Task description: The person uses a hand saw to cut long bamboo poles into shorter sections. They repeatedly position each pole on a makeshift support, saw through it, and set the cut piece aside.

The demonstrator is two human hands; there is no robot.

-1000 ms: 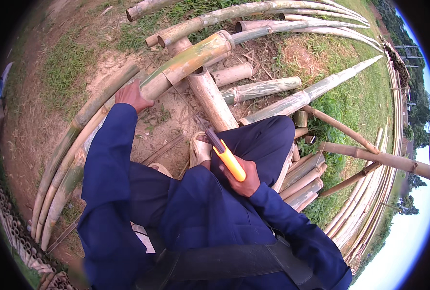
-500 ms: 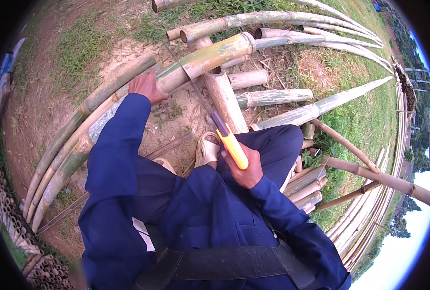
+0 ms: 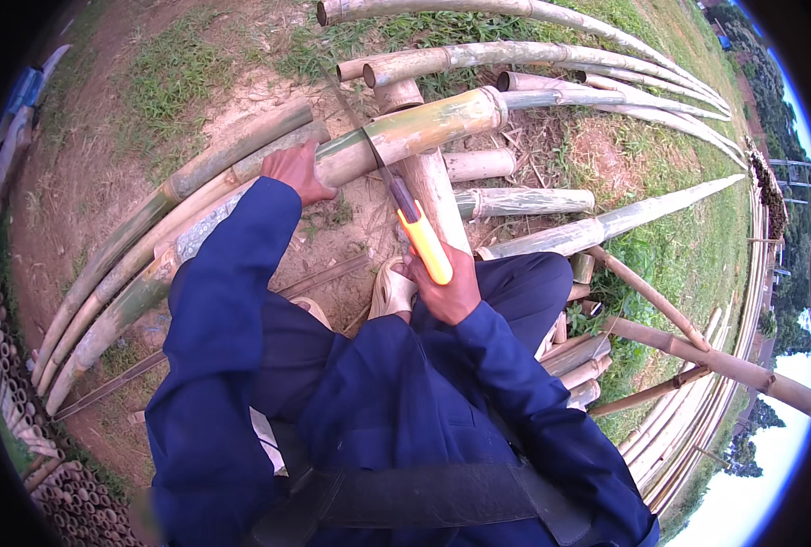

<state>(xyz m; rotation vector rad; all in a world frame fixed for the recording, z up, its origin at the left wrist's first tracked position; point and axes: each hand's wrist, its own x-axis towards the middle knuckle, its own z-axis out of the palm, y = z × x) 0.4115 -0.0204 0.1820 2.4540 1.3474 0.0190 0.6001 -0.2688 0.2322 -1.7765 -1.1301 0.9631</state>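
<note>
A thick green and tan bamboo pole [image 3: 424,126] lies slantwise in front of me, its cut end at the right, across an upright-leaning bamboo post [image 3: 435,187]. My left hand [image 3: 298,171] is closed around this pole, left of the saw. In my right hand [image 3: 451,287] is the yellow handle of a handsaw [image 3: 426,246], with the fingers wrapped round it. The dark, narrow blade rests across the pole between my left hand and the post, its tip reaching beyond the far side. How deep the blade sits cannot be made out.
Long bamboo poles [image 3: 506,55] fan out at the far right. Shorter cut lengths [image 3: 524,201] lie right of the post. More poles [image 3: 141,232] curve along the left, and stacked bamboo [image 3: 82,501] fills the lower left. A pole frame [image 3: 688,346] stands at the right.
My right hand has pushed the saw forward, away from me, across the pole. My left hand keeps its hold. The whole view has shifted slightly.
</note>
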